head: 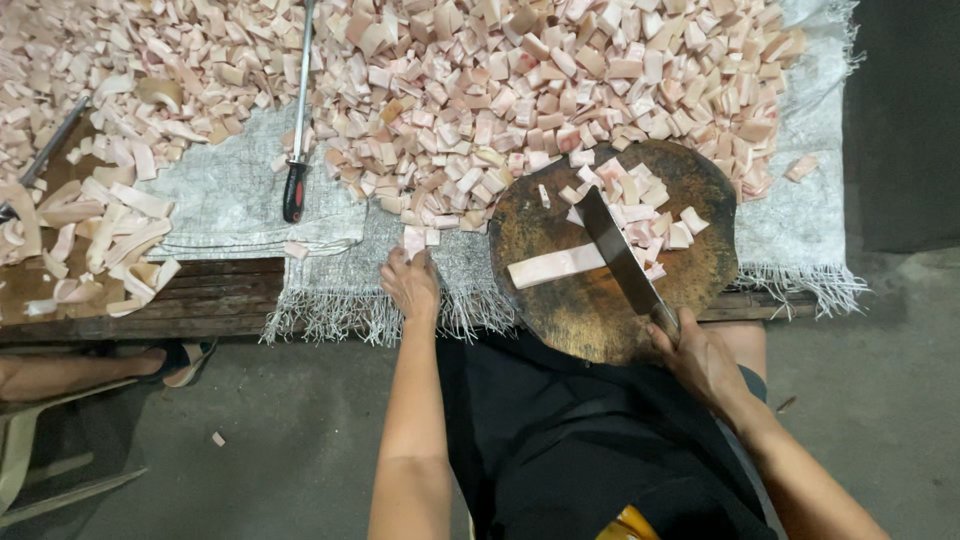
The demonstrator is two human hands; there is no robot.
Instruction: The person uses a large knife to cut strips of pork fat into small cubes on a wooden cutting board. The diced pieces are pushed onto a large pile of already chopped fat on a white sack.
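Observation:
My right hand point(700, 358) grips the handle of a cleaver point(620, 258) whose blade lies across a long pale pink strip of meat point(552, 265) on a round dark wooden chopping block point(590, 310). Small cut pink cubes point(640, 195) sit on the far side of the block. My left hand point(410, 283) rests off the block to the left, on the grey woven sheet point(240, 195), fingers curled around a small pink piece point(413, 241). A large heap of cut pieces point(520, 80) spreads beyond both hands.
A sharpening steel with a red and black handle point(297, 130) lies on the sheet at left. Long uncut strips point(110, 230) pile on a wooden surface at far left. Another person's foot in a sandal point(175, 360) shows below the table edge.

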